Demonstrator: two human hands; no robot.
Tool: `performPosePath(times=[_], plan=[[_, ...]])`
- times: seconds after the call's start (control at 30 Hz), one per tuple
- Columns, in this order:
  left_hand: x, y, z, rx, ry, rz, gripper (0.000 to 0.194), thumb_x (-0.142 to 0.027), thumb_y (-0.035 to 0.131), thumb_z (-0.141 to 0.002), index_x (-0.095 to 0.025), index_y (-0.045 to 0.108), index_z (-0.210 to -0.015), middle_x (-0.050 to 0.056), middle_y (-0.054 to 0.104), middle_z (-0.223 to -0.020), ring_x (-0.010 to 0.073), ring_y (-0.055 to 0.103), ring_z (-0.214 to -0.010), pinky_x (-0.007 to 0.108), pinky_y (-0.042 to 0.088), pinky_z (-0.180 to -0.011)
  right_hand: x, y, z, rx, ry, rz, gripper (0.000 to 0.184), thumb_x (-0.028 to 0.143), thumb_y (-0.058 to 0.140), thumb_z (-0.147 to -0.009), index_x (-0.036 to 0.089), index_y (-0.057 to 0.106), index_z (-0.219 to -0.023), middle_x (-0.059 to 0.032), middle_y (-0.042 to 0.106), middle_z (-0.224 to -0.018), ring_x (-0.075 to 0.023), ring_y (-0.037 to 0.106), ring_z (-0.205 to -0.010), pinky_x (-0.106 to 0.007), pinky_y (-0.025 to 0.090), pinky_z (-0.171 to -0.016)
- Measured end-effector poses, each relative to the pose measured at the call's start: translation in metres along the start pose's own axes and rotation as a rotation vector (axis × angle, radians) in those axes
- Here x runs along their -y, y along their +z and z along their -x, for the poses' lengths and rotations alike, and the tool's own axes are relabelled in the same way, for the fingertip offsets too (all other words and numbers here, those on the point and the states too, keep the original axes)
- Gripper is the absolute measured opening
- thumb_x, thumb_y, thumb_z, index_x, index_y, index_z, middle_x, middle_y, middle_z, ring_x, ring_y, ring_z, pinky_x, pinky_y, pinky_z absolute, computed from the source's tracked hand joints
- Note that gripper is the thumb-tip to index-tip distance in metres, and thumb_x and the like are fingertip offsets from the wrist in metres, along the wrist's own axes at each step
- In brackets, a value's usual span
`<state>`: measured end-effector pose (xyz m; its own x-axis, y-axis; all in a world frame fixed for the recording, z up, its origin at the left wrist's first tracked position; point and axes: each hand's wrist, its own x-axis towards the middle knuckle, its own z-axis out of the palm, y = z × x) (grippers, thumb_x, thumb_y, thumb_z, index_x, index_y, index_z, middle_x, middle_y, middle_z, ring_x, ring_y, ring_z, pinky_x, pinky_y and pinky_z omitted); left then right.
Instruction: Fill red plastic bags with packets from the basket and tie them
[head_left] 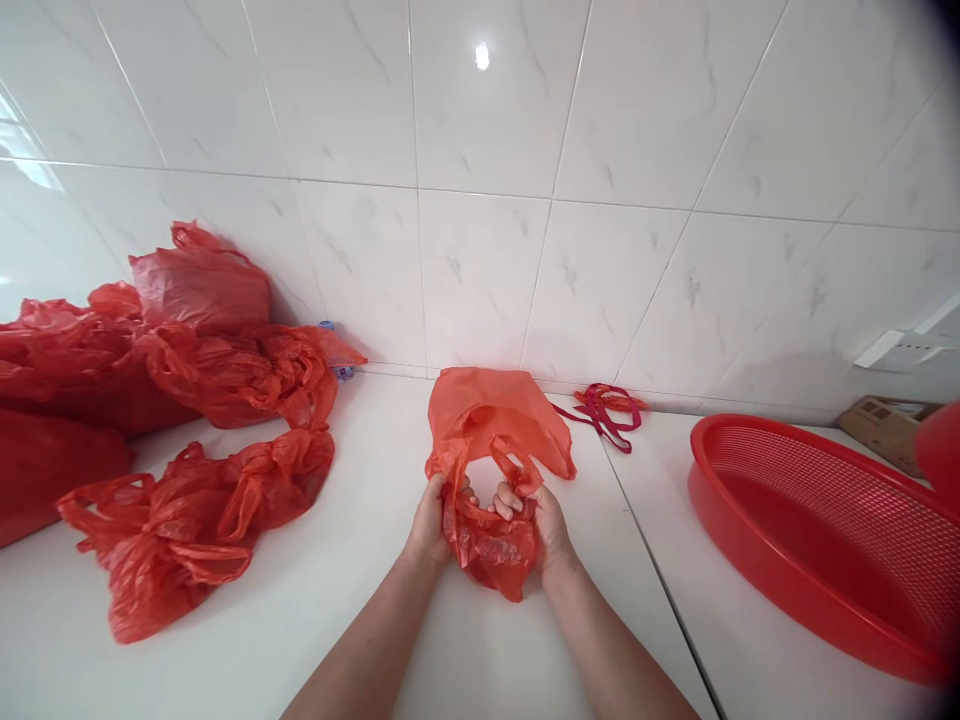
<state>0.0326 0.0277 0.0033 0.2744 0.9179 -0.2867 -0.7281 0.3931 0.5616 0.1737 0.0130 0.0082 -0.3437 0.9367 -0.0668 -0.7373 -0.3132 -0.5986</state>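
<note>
A red plastic bag [495, 550] hangs between my two hands, its handle loops rising above my fingers. My left hand [435, 515] is closed around the bag's left side. On the right side, my right hand [544, 515] grips it with curled fingers. Just beyond my hands, a flat red plastic bag [495, 395] lies on the white table [360, 530]; where the two bags overlap, I cannot tell whether they are joined. What the held bag contains, if anything, is not clear.
Crumpled red bags [195, 520] lie at left, before a pile of filled red bags [202, 290]. A dark pink strap [604, 410] rests near the tiled wall [487, 270]. At right stand a red mesh basket [795, 560] and a cardboard box [877, 430]. A seam crosses the table.
</note>
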Motion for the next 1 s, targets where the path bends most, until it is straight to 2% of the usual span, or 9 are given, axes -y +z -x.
performPosePath(times=[0.1, 0.17, 0.33, 0.43, 0.6, 0.7, 0.8, 0.9, 1.0], plan=[[-0.002, -0.001, 0.002, 0.087, 0.004, 0.107, 0.034, -0.049, 0.053, -0.073, -0.016, 0.054, -0.07, 0.003, 0.058, -0.06, 0.0181, 0.06, -0.058, 0.029, 0.048, -0.056, 0.001, -0.002, -0.001, 0.011, 0.065, 0.005, 0.026, 0.032, 0.052, -0.07, 0.022, 0.039, -0.051, 0.0006, 0.043, -0.053, -0.0137, 0.047, -0.059, -0.03, 0.045, -0.067], [-0.002, -0.002, 0.001, 0.079, 0.019, 0.119, 0.035, -0.05, 0.051, -0.075, -0.016, 0.054, -0.071, 0.004, 0.058, -0.06, 0.0197, 0.061, -0.06, 0.03, 0.048, -0.056, 0.001, -0.006, -0.002, -0.019, 0.061, -0.018, 0.023, 0.031, 0.052, -0.071, 0.021, 0.041, -0.053, 0.0008, 0.044, -0.053, -0.0132, 0.045, -0.057, -0.029, 0.044, -0.064], [0.003, -0.005, -0.006, -0.059, 0.016, 0.098, 0.021, -0.033, 0.054, -0.075, -0.017, 0.048, -0.063, 0.002, 0.054, -0.053, 0.016, 0.057, -0.052, 0.027, 0.045, -0.051, -0.002, -0.008, -0.003, -0.016, 0.028, -0.044, 0.017, 0.029, 0.053, -0.072, 0.021, 0.047, -0.059, -0.0002, 0.047, -0.058, -0.0142, 0.047, -0.061, -0.028, 0.043, -0.064], [0.006, -0.007, -0.008, -0.073, 0.07, 0.096, 0.018, -0.027, 0.062, -0.073, -0.018, 0.048, -0.068, -0.002, 0.054, -0.055, 0.0128, 0.055, -0.049, 0.025, 0.044, -0.051, -0.001, -0.005, 0.0, 0.003, -0.01, -0.092, 0.015, 0.033, 0.053, -0.074, 0.021, 0.052, -0.065, -0.0006, 0.049, -0.066, -0.0148, 0.048, -0.067, -0.03, 0.044, -0.069], [0.01, -0.01, -0.01, -0.032, 0.243, 0.047, 0.028, -0.02, 0.073, -0.067, -0.02, 0.05, -0.084, -0.004, 0.061, -0.071, 0.0108, 0.06, -0.057, 0.022, 0.048, -0.057, 0.001, -0.007, 0.0, -0.012, 0.006, -0.016, 0.043, 0.061, 0.046, -0.081, 0.021, 0.054, -0.067, -0.0001, 0.047, -0.062, -0.0148, 0.046, -0.062, -0.03, 0.043, -0.065], [0.011, -0.011, -0.011, 0.024, 0.24, 0.022, 0.031, -0.02, 0.074, -0.067, -0.02, 0.05, -0.085, -0.003, 0.064, -0.074, 0.0108, 0.062, -0.057, 0.024, 0.05, -0.061, 0.0, -0.011, -0.001, 0.02, 0.04, 0.078, 0.04, 0.052, 0.055, -0.081, 0.02, 0.05, -0.058, -0.0006, 0.048, -0.059, -0.0143, 0.048, -0.064, -0.028, 0.042, -0.067], [0.012, -0.011, -0.011, 0.112, 0.211, -0.022, 0.027, -0.022, 0.072, -0.069, -0.02, 0.049, -0.084, -0.003, 0.065, -0.071, 0.0118, 0.063, -0.054, 0.027, 0.051, -0.062, -0.002, -0.013, -0.002, 0.067, -0.019, 0.144, 0.032, 0.042, 0.06, -0.081, 0.019, 0.051, -0.061, -0.0007, 0.051, -0.062, -0.0149, 0.053, -0.07, -0.029, 0.043, -0.072], [0.013, -0.011, -0.011, 0.169, 0.206, -0.059, 0.026, -0.021, 0.072, -0.07, -0.02, 0.052, -0.086, -0.001, 0.067, -0.073, 0.0142, 0.065, -0.059, 0.028, 0.052, -0.064, -0.004, -0.015, -0.004, 0.044, -0.064, 0.219, 0.019, 0.038, 0.064, -0.08, 0.021, 0.057, -0.078, 0.0033, 0.051, -0.061, -0.01, 0.048, -0.056, -0.024, 0.04, -0.06], [0.014, -0.01, -0.009, 0.228, 0.167, -0.078, 0.023, -0.024, 0.07, -0.071, -0.017, 0.055, -0.088, 0.002, 0.068, -0.072, 0.0168, 0.066, -0.063, 0.029, 0.052, -0.064, -0.006, -0.016, -0.006, -0.004, -0.07, 0.332, 0.031, 0.035, 0.069, -0.076, 0.023, 0.056, -0.101, 0.0062, 0.052, -0.06, -0.0063, 0.042, -0.047, -0.02, 0.035, -0.051]])
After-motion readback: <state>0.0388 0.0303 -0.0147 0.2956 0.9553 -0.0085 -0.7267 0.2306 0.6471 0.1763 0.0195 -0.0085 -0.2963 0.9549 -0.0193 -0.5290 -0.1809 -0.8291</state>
